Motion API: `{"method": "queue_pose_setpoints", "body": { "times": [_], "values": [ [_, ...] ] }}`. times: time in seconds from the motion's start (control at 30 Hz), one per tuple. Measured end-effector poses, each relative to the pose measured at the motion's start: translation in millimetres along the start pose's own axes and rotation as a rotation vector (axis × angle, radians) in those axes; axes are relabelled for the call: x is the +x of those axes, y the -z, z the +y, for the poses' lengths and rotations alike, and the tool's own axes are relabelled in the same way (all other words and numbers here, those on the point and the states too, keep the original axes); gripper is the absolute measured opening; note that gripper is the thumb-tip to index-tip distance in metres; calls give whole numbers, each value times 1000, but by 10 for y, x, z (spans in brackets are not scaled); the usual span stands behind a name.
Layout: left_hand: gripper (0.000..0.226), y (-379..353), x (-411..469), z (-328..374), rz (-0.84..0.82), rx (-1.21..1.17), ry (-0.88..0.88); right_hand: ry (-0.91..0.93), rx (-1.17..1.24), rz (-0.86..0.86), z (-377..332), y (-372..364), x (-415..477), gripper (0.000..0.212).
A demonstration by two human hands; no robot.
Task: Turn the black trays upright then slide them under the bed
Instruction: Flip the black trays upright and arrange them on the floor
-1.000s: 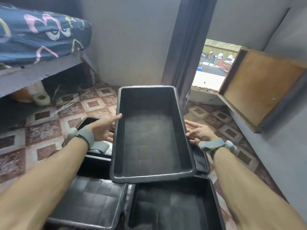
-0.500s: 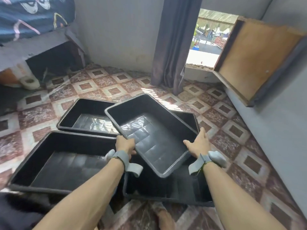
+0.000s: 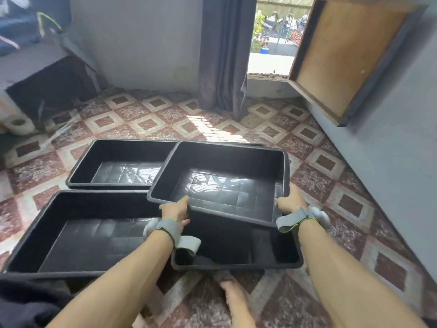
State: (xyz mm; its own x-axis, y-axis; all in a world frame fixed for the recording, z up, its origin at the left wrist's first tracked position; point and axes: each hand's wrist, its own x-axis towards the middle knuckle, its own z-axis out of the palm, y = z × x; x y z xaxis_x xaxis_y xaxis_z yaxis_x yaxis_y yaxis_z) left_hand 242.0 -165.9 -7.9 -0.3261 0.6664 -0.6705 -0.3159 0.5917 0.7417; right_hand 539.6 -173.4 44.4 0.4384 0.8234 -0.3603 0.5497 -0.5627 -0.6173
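Note:
Several black plastic trays sit upright on the tiled floor. I hold one black tray (image 3: 224,162) open side up, slightly raised over the others. My left hand (image 3: 176,210) grips its near rim at the left. My right hand (image 3: 289,202) grips its near right corner. Under it lies a near tray (image 3: 290,254), partly hidden. A large tray (image 3: 47,226) lies at the near left and another tray (image 3: 94,159) behind it. The bed (image 3: 30,60) stands at the far left, with a dark gap (image 3: 42,91) beneath it.
A white roll (image 3: 17,125) lies on the floor by the bed's gap. A dark curtain (image 3: 224,55) hangs beside a low open window with a wooden shutter (image 3: 340,58) swung inward at right. My bare foot (image 3: 234,297) stands just in front of the trays.
The held tray came down from an upright tilt in front of me to nearly level over the other trays, and swung round to lie crosswise. Both hands shifted to its near rim.

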Motion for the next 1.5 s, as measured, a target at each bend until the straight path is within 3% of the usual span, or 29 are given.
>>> {"method": "queue_pose_setpoints", "body": {
  "times": [0.1,0.17,0.27,0.4,0.53,0.83,1.03,1.33,1.5],
  "values": [
    [95,357,278,124,162,104,-50,12,44,-36,165,110,128,55],
    [82,524,308,153,174,219,-115,0,63,-46,278,161,174,61],
    [50,619,188,120,43,442,-177,2,43,-59,425,167,235,64],
    [26,618,147,-8,66,757,-366,13,8,-34,634,156,380,76],
    [36,666,118,-208,34,914,-335,14,-9,-34,809,181,399,72],
    [30,569,50,-349,-74,1050,-265,-8,-98,-12,1000,319,146,58],
    [20,722,168,-445,-69,1075,-196,26,-109,-22,1005,20,223,58],
    [24,680,365,-572,-11,1118,-215,-6,-211,66,1049,-297,383,50],
    [22,598,436,-646,10,1152,-169,7,-356,84,1135,-415,490,65]
  ]
}}
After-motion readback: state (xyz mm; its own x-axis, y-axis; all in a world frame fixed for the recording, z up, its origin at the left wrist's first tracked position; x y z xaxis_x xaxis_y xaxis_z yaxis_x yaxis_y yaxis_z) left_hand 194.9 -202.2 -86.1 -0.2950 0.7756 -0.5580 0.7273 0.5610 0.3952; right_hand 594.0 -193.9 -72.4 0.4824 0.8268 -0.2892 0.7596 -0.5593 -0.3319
